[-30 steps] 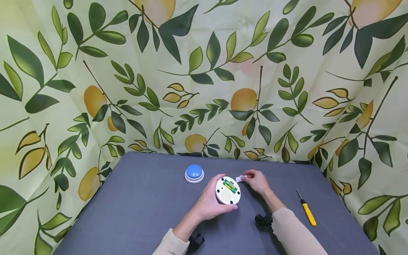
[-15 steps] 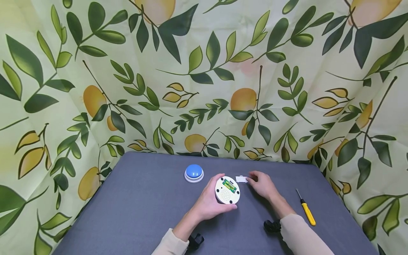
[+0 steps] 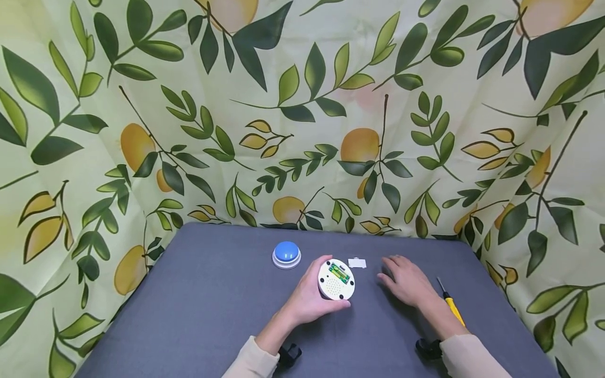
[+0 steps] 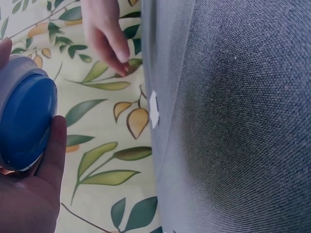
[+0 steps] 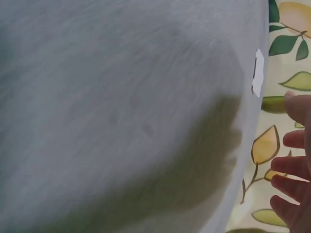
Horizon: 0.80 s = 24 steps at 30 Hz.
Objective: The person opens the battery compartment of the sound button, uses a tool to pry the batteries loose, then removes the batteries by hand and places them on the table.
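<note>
From here I can see the left hand (image 3: 304,299) curled round the white button unit (image 3: 336,290), holding it above the counter (image 3: 212,315) with its open underside up and the batteries (image 3: 338,273) bare. If that grip slackens or turns over, I'd expect the batteries might drop out. The right hand (image 3: 407,282) hovers empty, fingers loosely bent, between the small white cover (image 3: 357,263) and the yellow screwdriver (image 3: 455,311); a careless sweep could nudge the cover away or set the screwdriver rolling.
</note>
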Each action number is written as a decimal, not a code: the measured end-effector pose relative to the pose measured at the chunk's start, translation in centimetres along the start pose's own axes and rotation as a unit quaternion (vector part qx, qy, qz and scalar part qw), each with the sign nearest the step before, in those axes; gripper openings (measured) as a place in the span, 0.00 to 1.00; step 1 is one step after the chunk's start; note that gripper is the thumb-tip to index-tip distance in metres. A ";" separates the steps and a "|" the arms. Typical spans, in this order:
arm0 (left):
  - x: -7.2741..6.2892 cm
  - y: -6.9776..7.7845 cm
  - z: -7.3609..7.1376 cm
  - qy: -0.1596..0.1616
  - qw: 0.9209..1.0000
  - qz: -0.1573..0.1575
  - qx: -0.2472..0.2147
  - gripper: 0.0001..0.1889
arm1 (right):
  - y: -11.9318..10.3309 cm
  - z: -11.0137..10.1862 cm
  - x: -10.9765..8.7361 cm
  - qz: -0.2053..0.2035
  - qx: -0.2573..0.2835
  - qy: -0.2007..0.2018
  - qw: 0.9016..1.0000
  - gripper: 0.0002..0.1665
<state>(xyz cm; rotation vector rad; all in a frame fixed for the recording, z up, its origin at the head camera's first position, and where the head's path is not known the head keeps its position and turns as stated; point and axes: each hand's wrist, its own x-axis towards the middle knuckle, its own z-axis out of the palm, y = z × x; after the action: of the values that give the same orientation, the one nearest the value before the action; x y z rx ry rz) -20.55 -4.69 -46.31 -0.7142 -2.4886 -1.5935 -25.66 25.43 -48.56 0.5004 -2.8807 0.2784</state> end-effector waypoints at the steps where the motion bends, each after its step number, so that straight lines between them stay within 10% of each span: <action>1: 0.0 0.0 0.0 0.001 1.000 0.001 0.000 0.54 | 0.1 -0.2 -0.4 -0.004 -0.012 0.000 1.000 0.31; 24: 0.4 -0.1 -0.4 0.006 1.000 0.005 -0.014 0.53 | 6.0 -3.1 -9.0 0.090 -0.009 -0.020 0.996 0.31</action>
<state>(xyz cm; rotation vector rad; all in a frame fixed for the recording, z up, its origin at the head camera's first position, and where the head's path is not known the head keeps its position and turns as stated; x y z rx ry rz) -21.00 -4.93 -46.08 -0.7176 -2.4553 -1.6285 -18.94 34.47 -48.53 0.2470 -2.9677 0.2741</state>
